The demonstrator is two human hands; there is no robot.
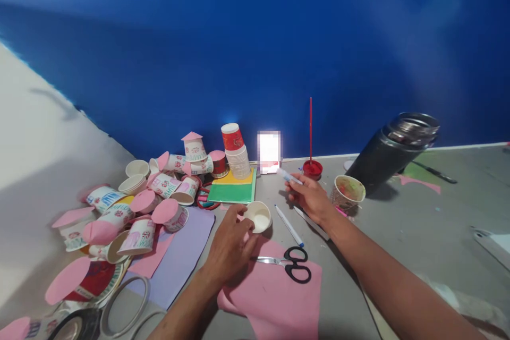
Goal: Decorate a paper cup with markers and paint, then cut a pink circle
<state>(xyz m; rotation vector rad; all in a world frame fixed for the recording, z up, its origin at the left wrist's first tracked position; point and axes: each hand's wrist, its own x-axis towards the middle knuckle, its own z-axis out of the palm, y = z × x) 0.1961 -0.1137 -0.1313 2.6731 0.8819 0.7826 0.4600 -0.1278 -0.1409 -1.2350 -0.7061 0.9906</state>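
My left hand (233,239) is closed around a white paper cup (262,218), which lies tilted with its open mouth facing up toward me. In my right hand (308,196) a white marker (289,176) is pinched between thumb and fingers, pointing up and left. Between the two hands a marker with a blue end (289,226) lies on the grey table (398,255). Black-handled scissors (297,264) rest on pink paper (285,303) just in front of my left hand. Another white pen-like item (311,221) lies partly under my right wrist.
Many decorated paper cups (139,234) are heaped at the left. Stacked cups (238,162) stand on a green and yellow packet (231,191). A red pot (312,170) holds a stick. Farther right are a stained cup (349,192) and a dark flask (382,156).
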